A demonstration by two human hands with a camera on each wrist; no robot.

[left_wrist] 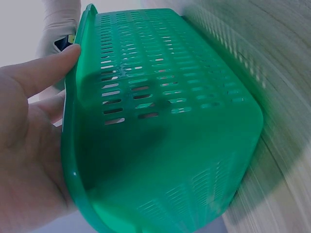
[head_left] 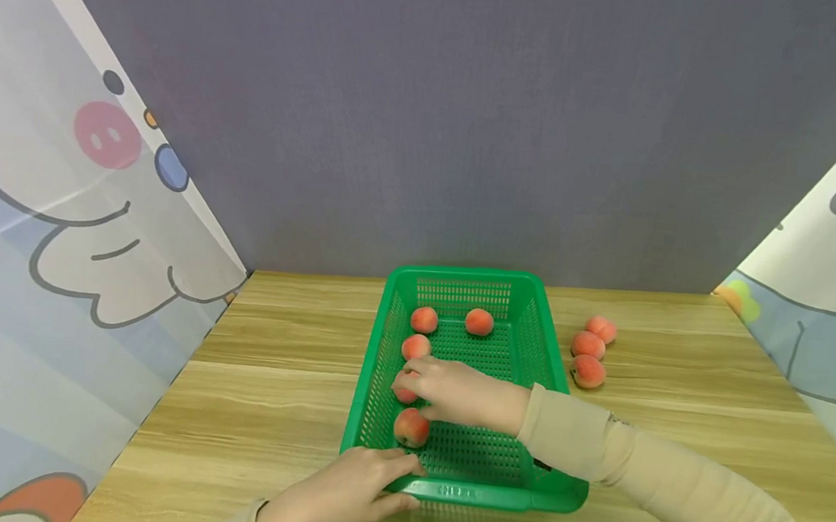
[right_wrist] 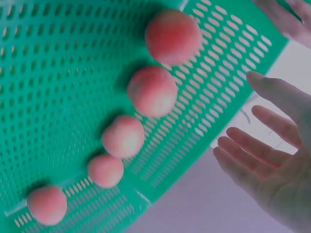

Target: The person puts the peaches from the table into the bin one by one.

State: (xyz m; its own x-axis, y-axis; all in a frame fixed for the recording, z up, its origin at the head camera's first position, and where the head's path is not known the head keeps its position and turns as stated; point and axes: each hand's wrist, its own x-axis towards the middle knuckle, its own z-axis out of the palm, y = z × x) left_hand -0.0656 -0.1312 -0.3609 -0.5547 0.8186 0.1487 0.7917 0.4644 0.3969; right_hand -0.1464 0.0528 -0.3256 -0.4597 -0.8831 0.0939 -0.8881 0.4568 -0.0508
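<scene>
Several peaches lie in a green plastic basket (head_left: 449, 492) on the table. Most form a row along its left side, from the near peach (head_left: 411, 428) to the far-left peach (head_left: 424, 320); another peach (head_left: 479, 322) lies by the far wall. My left hand (head_left: 351, 487) grips the basket's near-left rim, thumb outside and fingers over the edge. Over the row hovers my right hand (head_left: 456, 391), partly covering one peach (head_left: 406, 389) in the head view. In the right wrist view the right hand (right_wrist: 277, 150) has its fingers apart and holds nothing.
Three more peaches (head_left: 587, 371) lie in a short line on the wooden table (head_left: 272, 372), right of the basket. A grey wall (head_left: 427, 132) stands behind the table, with cartoon-printed sheets (head_left: 45, 186) at both sides.
</scene>
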